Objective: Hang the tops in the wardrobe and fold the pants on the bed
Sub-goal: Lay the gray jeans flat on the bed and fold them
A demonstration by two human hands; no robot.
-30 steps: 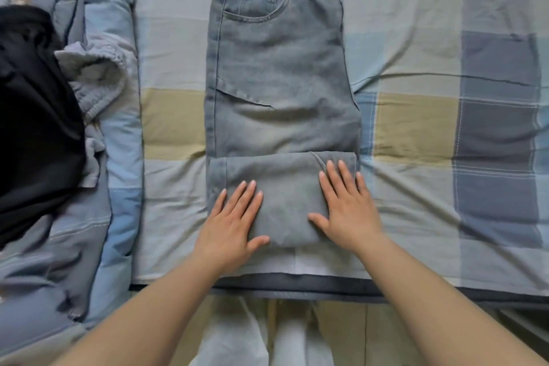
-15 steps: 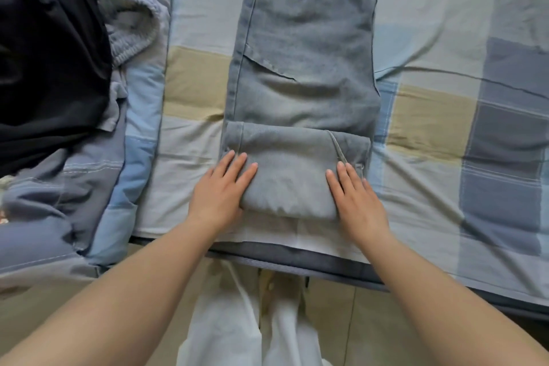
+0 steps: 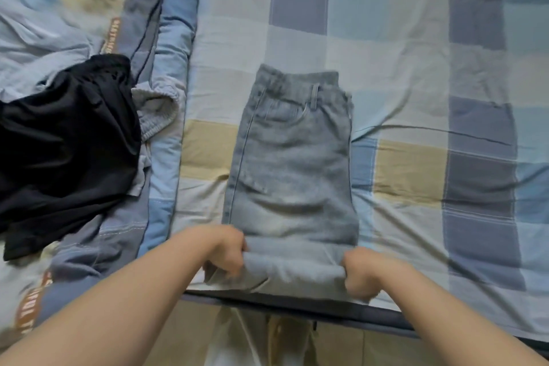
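Left hand (image 3: 227,249) and right hand (image 3: 361,275), apart, each grip the folded near end of the grey jeans (image 3: 289,175) on the checked bed (image 3: 416,47). Orange lettering on the quilt (image 3: 110,36) at left is too blurred to read.

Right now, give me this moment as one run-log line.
step: folding jeans on bed | left hand: grips folded end | right hand: grips folded end | waistband: far end | black garment: left, unfolded

place: home bedroom | evidence: bed (image 3: 416,38) with checked sheet, rumpled quilt (image 3: 44,24) (clothes strewn on it)
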